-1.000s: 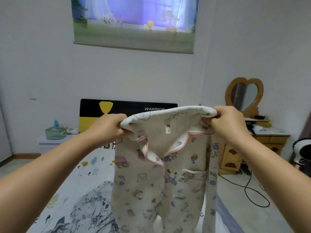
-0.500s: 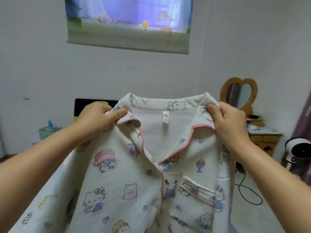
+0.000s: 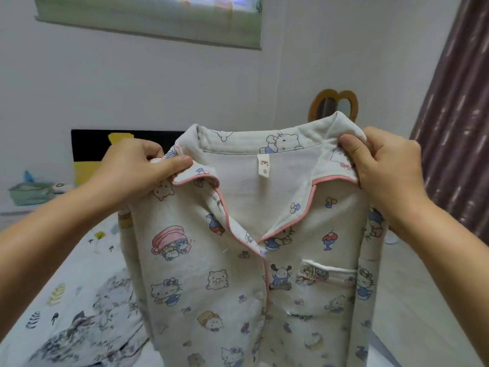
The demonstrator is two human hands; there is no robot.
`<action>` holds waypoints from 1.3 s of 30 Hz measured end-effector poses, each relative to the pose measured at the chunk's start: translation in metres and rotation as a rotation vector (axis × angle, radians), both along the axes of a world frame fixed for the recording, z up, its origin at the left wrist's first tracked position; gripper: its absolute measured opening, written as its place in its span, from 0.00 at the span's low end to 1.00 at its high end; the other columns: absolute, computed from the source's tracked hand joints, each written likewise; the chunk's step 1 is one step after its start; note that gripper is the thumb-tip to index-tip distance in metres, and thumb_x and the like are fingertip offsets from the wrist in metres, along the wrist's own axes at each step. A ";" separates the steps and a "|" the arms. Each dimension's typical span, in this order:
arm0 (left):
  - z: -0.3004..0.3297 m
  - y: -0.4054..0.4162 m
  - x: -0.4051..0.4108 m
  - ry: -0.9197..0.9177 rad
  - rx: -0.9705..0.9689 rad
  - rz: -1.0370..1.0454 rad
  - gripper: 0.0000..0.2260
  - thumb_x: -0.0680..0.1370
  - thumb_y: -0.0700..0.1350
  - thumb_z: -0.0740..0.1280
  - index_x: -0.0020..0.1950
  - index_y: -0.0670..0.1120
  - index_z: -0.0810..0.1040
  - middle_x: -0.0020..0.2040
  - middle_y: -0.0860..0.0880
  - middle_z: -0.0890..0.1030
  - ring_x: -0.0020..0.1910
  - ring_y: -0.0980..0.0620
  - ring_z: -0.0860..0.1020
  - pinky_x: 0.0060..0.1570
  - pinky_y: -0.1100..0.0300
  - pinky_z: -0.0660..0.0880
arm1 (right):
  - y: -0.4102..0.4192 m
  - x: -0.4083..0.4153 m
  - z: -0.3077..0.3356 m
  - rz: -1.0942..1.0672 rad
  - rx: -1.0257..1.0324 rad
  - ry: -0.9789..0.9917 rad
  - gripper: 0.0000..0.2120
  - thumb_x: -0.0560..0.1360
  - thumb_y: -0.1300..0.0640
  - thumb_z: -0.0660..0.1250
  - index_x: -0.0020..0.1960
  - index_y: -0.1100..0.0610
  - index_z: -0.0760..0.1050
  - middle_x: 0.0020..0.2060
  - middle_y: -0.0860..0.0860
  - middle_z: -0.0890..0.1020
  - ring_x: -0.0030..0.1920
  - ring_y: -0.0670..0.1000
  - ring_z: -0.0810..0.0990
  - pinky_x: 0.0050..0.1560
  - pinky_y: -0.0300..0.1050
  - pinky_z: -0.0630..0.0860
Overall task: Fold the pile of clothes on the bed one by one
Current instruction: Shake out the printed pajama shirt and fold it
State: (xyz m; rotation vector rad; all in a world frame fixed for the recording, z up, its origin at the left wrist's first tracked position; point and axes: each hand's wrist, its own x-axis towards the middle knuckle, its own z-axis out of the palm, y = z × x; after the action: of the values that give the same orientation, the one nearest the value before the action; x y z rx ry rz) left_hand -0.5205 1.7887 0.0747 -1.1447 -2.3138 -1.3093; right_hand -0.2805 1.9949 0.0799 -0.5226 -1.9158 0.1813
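Observation:
A cream pyjama shirt [image 3: 238, 274] with cartoon prints and pink piping hangs upright in the air in front of me, its front facing me. My left hand [image 3: 137, 165] pinches its left shoulder by the collar. My right hand [image 3: 381, 165] pinches the right shoulder at the collar's other end. A small label shows inside the neck. The shirt's lower part runs out of the frame. Under it, on the bed [image 3: 79, 260], lies a grey floral-print garment [image 3: 87, 332], partly hidden by the shirt.
The bed's sheet has small leaf prints. A black and yellow headboard [image 3: 90, 147] stands behind. A green box [image 3: 29, 192] sits on a nightstand at the left. A heart-shaped mirror [image 3: 333, 104] and a dark curtain [image 3: 455, 115] are at the right.
The shirt went from bunched with its collar folded over to spread out flat between my hands. The view has swung to the right and down a little.

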 end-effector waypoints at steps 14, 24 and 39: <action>0.011 -0.064 -0.007 0.249 0.120 -0.127 0.29 0.60 0.70 0.65 0.30 0.42 0.73 0.26 0.43 0.70 0.26 0.48 0.65 0.30 0.57 0.63 | -0.099 0.036 0.015 -0.080 0.008 -0.011 0.17 0.78 0.50 0.62 0.34 0.58 0.72 0.27 0.47 0.71 0.28 0.45 0.68 0.29 0.36 0.63; -0.116 0.019 -0.044 0.148 -0.185 -0.099 0.21 0.71 0.59 0.69 0.32 0.42 0.72 0.27 0.47 0.73 0.29 0.50 0.70 0.29 0.56 0.59 | -0.035 -0.013 -0.114 -0.128 -0.398 -0.245 0.14 0.77 0.49 0.62 0.37 0.56 0.75 0.32 0.50 0.77 0.34 0.50 0.74 0.35 0.46 0.67; -0.319 0.237 -0.081 -0.006 -0.463 -0.131 0.18 0.73 0.57 0.67 0.33 0.50 0.63 0.32 0.52 0.73 0.35 0.50 0.72 0.28 0.60 0.59 | 0.155 -0.048 -0.331 -0.318 -0.752 -0.359 0.15 0.77 0.51 0.63 0.34 0.53 0.65 0.31 0.48 0.75 0.34 0.49 0.72 0.31 0.40 0.62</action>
State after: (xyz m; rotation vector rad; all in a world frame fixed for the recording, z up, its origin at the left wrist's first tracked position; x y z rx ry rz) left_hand -0.6013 2.0259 -0.2446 -1.4459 -2.6671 -0.8282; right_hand -0.3288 2.1504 -0.2508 -1.4288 -2.0379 0.6446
